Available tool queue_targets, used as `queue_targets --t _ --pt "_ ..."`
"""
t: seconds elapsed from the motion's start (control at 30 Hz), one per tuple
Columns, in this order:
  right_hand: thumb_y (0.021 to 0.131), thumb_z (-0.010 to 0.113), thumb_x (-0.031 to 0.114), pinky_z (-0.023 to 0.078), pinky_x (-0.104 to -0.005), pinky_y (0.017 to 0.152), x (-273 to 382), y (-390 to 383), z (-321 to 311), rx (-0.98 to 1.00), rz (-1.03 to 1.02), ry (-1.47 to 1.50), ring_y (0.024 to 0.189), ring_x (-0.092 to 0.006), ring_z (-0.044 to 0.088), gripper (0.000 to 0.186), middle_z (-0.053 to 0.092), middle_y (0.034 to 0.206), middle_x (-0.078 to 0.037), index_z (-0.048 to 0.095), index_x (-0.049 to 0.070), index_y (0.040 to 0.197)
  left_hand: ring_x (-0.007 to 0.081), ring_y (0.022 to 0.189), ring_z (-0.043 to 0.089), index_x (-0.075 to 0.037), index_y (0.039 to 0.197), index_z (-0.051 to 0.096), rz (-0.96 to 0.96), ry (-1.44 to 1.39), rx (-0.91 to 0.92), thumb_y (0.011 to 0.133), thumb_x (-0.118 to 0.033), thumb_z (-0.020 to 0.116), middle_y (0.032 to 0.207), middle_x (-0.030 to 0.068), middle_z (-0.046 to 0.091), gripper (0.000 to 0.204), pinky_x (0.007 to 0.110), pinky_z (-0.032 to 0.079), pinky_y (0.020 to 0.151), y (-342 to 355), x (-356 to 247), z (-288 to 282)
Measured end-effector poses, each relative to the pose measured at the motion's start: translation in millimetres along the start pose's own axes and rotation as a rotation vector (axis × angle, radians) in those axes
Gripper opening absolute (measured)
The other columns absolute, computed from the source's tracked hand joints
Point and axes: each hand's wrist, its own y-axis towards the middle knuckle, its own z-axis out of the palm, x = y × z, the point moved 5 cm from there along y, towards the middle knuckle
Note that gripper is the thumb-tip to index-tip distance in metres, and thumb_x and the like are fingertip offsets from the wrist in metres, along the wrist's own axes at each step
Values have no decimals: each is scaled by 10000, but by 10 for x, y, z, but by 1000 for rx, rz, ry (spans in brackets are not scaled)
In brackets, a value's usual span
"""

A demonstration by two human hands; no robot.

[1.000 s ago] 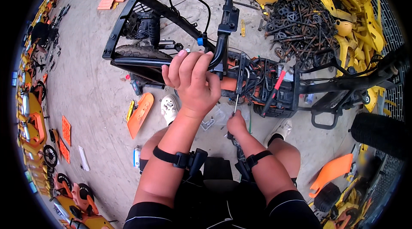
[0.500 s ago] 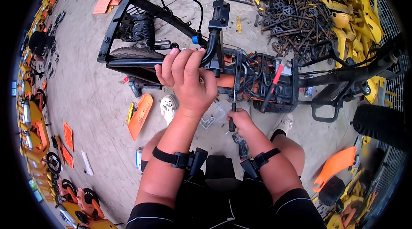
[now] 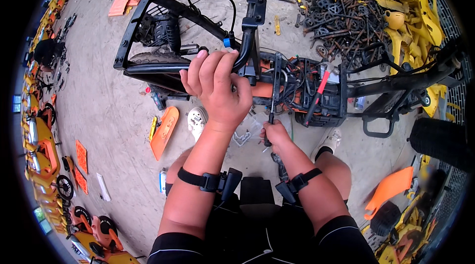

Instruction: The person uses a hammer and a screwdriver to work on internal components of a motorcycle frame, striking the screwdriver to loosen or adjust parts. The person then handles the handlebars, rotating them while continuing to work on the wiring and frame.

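Observation:
My left hand (image 3: 217,88) is closed around the lower black tube of a bike's rear frame (image 3: 163,68). In my right hand (image 3: 279,135) is a screwdriver (image 3: 270,118) with a black handle, its shaft pointing up to a black crossbar (image 3: 277,78) on the bike's middle section. What the tip touches cannot be made out. Beside the crossbar lie loose cables (image 3: 292,83) and orange panel parts. A hammer (image 3: 318,97) with a red and black grip rests across the frame, to the right of the screwdriver.
A power drill (image 3: 279,165) is on the floor between my legs, partly hidden by my right forearm. Rusty metal parts (image 3: 341,22) are heaped at the far right beside yellow panels (image 3: 420,22). An orange panel (image 3: 165,133) lies left of my shoe. Yellow bikes (image 3: 42,150) line the left side.
The view has shifted slightly. My left hand still grips the tube, and my right hand still holds the screwdriver at the crossbar, its fingers a little differently placed on the handle.

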Motion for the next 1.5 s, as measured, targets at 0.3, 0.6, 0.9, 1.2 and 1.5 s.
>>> queue_targets --t 0.3,0.6,0.9,1.2,1.5 --pt "992 540 158 494 -358 590 9 -36 -16 13 20 84 694 -175 576 127 556 816 -40 501 61 1064 247 1313 432 -185 1162 651 5 18 16 688 -26 592 1197 1 597 503 441 103 1178 42 13 -7" --pt "952 520 78 498 -346 595 -190 -196 -46 17 -28 10 706 -183 577 143 558 844 -80 482 45 1086 254 1279 457 -162 1135 650 -2 30 -25 678 -11 588 1162 11 597 485 465 135 1163 82 -15 35" --pt "981 516 134 544 -365 678 -245 -239 -137 139 -37 -36 834 -214 637 248 602 960 -117 456 2 1182 264 1281 447 -144 1149 626 17 33 -56 680 -6 580 1174 18 580 491 456 116 1170 72 -33 48" --pt "987 521 129 534 -369 616 -153 -155 78 73 -43 -64 783 -215 627 198 583 949 -117 461 35 1150 275 1293 437 -141 1174 615 33 32 -49 693 -15 590 1191 21 576 498 467 129 1158 17 -47 31" --pt "980 522 171 498 -408 681 -438 345 -144 -220 -267 -386 844 -287 620 209 623 930 -171 509 15 1118 262 1283 460 -137 1188 637 41 -13 -3 689 -3 579 1203 19 598 520 441 149 1159 64 -74 -18"
